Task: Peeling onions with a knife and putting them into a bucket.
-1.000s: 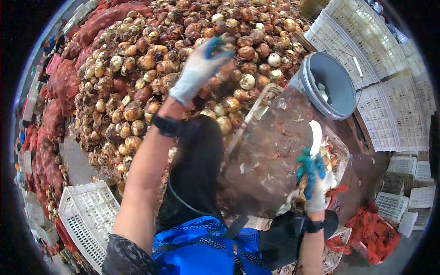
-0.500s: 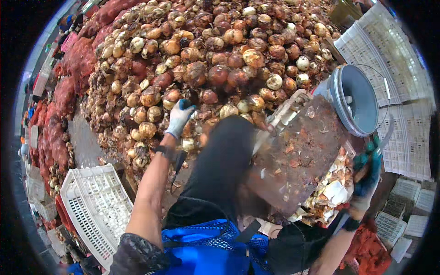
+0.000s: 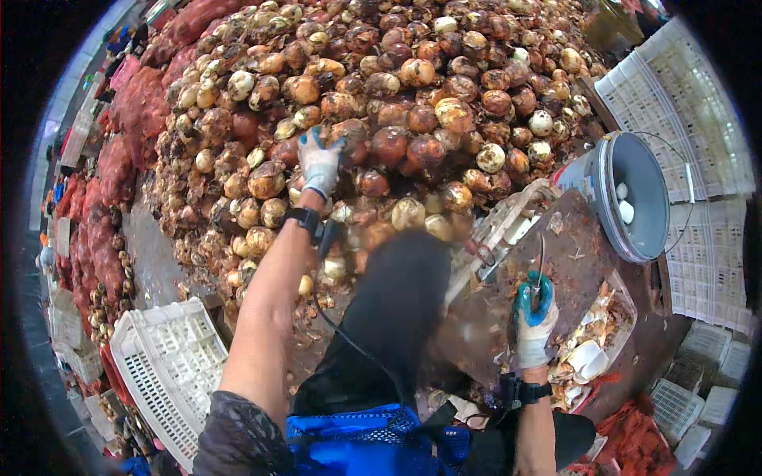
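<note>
My left hand (image 3: 321, 165), in a white glove with blue fingertips, reaches over a large heap of onions (image 3: 389, 145). Its fingers are spread just above or against the brown onions there, with nothing seen in them. Over the dirt-covered board (image 3: 571, 230) is my right hand (image 3: 535, 317), gloved in white and teal. It is closed round the handle of a knife (image 3: 541, 258), whose thin blade points away from me; the handle is mostly hidden by the fingers. Beyond the board, a grey bucket (image 3: 606, 198) tilts toward me with white peeled onions (image 3: 625, 208) inside.
Peelings (image 3: 583, 361) lie in a tray right of the board. White plastic crates (image 3: 171, 365) stand at left, and more crates (image 3: 675, 103) rise behind the bucket. Red mesh sacks (image 3: 139, 111) line the far left. My dark-clad knee (image 3: 397, 278) is between my arms.
My right hand has swung left from below the bucket to over the board, with the knife. My left hand has moved farther out over the heap, fingers spreading. White onions show more plainly in the bucket.
</note>
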`<state>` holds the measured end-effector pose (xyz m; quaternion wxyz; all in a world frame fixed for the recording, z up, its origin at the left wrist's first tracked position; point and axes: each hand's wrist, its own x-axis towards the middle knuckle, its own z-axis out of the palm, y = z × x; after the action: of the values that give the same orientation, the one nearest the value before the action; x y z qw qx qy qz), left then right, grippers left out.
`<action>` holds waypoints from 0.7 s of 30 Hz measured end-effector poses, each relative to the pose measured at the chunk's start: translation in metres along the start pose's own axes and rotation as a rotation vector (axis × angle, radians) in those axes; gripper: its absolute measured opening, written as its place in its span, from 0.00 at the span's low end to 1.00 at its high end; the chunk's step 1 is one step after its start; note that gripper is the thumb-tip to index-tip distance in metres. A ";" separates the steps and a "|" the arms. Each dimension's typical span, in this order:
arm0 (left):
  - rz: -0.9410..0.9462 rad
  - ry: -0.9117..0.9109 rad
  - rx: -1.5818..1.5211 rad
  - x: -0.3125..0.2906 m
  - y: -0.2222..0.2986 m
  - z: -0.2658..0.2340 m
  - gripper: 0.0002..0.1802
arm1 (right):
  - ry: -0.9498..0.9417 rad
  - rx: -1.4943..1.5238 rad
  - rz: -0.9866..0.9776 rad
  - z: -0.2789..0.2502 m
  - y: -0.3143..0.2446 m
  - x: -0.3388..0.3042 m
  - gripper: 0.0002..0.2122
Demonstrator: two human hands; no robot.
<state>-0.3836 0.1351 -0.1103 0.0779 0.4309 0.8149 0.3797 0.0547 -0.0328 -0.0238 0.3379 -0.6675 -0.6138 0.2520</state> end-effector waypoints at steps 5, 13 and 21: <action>-0.096 -0.004 0.118 0.046 0.002 0.033 0.47 | 0.015 0.068 0.059 0.005 0.010 -0.007 0.11; -0.364 -0.159 0.172 0.092 0.012 0.080 0.63 | 0.027 0.392 0.332 0.004 0.003 -0.009 0.12; -0.451 -0.219 0.334 0.112 0.027 0.085 0.64 | 0.070 0.286 0.343 0.005 -0.005 -0.006 0.11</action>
<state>-0.3965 0.2763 -0.1292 0.1758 0.2842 0.9280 0.1647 0.0474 -0.0381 -0.0239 0.4027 -0.7155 -0.4373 0.3669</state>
